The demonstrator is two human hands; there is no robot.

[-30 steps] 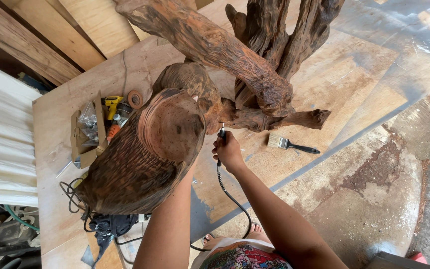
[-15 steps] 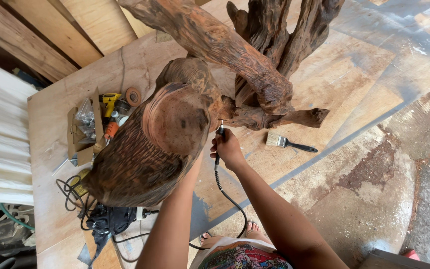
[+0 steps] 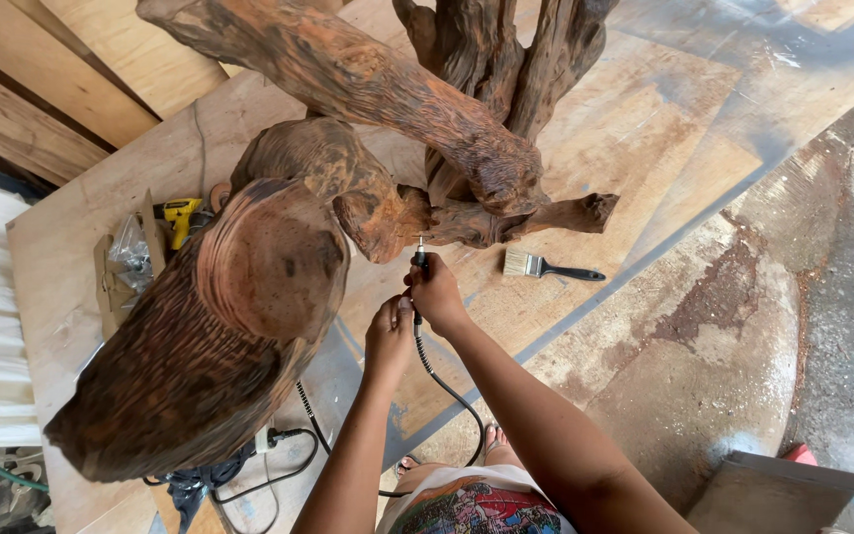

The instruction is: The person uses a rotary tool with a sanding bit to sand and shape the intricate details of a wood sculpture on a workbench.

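A large reddish-brown driftwood root sculpture [image 3: 368, 148] stands on a plywood sheet [image 3: 635, 129]. Its big rounded lobe [image 3: 219, 326] reaches toward me at the lower left. My right hand [image 3: 437, 292] grips a slim black rotary handpiece [image 3: 419, 259] on a flexible shaft, its tip touching the wood just under a branch. My left hand [image 3: 389, 331] is closed around the flexible shaft [image 3: 425, 356] just below the right hand. The shaft curves down toward my body.
A paintbrush with a black handle [image 3: 546, 267] lies on the plywood right of the sculpture. A yellow drill [image 3: 180, 216] and a cardboard box with plastic bags [image 3: 126, 262] sit at the left. Black cables [image 3: 279, 455] trail below the lobe. Bare concrete floor [image 3: 743, 336] is at the right.
My left hand has come out from behind the big lobe and closed on the shaft below my right hand. The camera has moved closer to the sculpture.
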